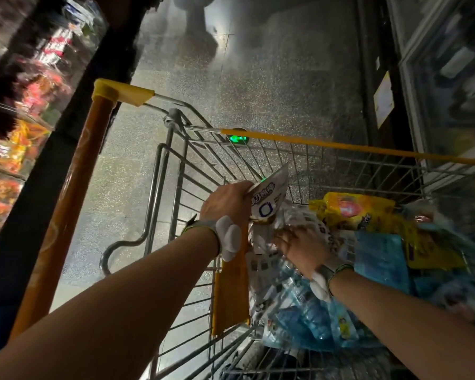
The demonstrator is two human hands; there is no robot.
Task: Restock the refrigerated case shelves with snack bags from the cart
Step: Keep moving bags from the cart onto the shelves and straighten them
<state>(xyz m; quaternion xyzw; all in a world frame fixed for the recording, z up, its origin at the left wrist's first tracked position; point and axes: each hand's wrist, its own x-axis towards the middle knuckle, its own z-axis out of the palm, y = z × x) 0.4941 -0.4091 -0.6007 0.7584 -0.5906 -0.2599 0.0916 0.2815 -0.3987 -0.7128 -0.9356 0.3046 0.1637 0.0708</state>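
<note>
A wire cart (pixel 176 165) with yellow trim stands before me, holding several snack bags. My left hand (pixel 225 201) grips a white snack bag (pixel 269 196) with purple print, raised just above the pile. My right hand (pixel 302 248) reaches down into the pile, its fingers on white packets (pixel 261 267); whether it grips one is unclear. Blue bags (pixel 313 319) and yellow bags (pixel 354 209) fill the rest of the cart. The refrigerated case shelves (pixel 25 111) at the left hold colourful blurred packages.
The case's dark frame (pixel 74 127) runs beside the cart's orange handle (pixel 74 187). A glass-door cabinet (pixel 444 78) stands at the right. Speckled floor (pixel 258 78) stretches ahead, with someone's legs at the top.
</note>
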